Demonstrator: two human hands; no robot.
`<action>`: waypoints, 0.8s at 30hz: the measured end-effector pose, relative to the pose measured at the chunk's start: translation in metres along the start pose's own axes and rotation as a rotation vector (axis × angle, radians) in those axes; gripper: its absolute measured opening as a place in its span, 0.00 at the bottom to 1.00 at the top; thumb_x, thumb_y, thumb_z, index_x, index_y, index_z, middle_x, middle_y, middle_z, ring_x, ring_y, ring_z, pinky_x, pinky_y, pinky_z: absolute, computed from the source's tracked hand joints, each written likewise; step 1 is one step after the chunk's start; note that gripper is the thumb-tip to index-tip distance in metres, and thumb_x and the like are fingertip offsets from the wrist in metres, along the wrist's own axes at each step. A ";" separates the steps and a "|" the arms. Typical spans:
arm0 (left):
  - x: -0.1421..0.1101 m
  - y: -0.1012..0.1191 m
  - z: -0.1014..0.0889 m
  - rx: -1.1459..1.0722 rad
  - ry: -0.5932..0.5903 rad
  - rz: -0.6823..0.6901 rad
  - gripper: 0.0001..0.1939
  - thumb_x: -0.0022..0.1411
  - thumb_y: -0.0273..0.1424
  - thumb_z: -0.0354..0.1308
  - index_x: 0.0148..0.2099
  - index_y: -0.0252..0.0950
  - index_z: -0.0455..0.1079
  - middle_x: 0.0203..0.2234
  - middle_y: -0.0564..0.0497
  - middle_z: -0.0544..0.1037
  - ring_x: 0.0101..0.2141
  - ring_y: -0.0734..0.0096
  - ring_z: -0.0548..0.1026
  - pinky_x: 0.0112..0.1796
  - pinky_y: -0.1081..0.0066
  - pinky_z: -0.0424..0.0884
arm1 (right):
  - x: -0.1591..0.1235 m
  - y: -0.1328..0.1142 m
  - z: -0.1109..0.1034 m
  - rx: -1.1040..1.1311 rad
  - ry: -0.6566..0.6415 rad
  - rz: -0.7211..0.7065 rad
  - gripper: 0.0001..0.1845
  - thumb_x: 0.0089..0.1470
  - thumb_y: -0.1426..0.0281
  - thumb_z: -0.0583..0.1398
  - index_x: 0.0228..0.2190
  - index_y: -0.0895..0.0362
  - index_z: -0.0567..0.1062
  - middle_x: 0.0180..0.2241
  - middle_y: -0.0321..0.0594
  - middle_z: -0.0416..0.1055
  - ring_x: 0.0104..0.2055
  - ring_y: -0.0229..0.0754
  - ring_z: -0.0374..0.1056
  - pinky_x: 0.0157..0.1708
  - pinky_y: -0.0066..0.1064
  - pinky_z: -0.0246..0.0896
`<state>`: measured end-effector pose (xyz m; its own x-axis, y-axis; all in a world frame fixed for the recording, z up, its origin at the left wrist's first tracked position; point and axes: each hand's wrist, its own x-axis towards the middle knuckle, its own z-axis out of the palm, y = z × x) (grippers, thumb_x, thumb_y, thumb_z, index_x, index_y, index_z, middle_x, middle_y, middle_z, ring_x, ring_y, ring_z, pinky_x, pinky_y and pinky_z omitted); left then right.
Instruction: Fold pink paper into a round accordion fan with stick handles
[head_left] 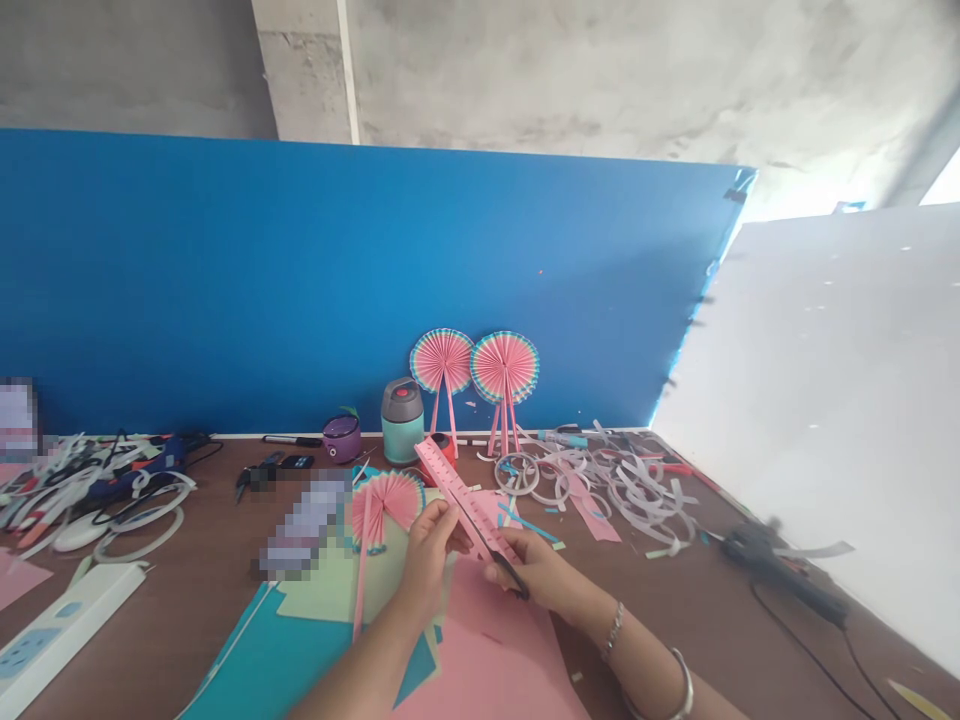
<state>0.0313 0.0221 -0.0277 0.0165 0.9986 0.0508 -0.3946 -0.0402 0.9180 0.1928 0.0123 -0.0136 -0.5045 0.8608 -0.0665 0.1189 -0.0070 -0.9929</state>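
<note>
Head view: blue board (pixel 337 290) at back, brown table (pixel 637 630) in front. Teal sheet (pixel 262 655), pink sheet (pixel 495 640) and green sheet (pixel 319 595) overlap near the person. White scraps (pixel 637 490) pile at right. 2 round fans (pixel 442 362) (pixel 505 368) stand against the board; 1 more fan (pixel 386 505) lies on the green sheet.

Both forearms reach in from the bottom edge and converge, hands raised above the pink sheet. Left hand (pixel 427 548): fingers bent, pinching the pink strip (pixel 457 487) from its left side. Right hand (pixel 538 570): turned inward, fingers closed around the black handle of the scissors (pixel 513 577) at the strip's lower end. Strip is tilted, upper end pointing up-left, away from the person; small marks on it. Blades lie along the strip; can't tell if apart or together.

Step in hand, judged: trimming or lining up the strip. Next move would call for a steady left pinch and small, controlled right-hand motion, blades clear of the left fingertips.
</note>
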 end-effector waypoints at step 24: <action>0.002 0.002 -0.002 0.007 0.123 0.069 0.16 0.51 0.43 0.60 0.27 0.35 0.64 0.16 0.58 0.66 0.20 0.79 0.64 0.24 0.77 0.62 | -0.003 -0.006 0.003 -0.075 0.003 0.012 0.15 0.42 0.62 0.64 0.25 0.58 0.66 0.16 0.28 0.60 0.19 0.31 0.54 0.20 0.23 0.48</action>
<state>0.0289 0.0236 -0.0262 -0.1234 0.9902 0.0653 -0.3846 -0.1084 0.9167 0.1906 0.0086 -0.0073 -0.5005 0.8623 -0.0777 0.1889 0.0211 -0.9818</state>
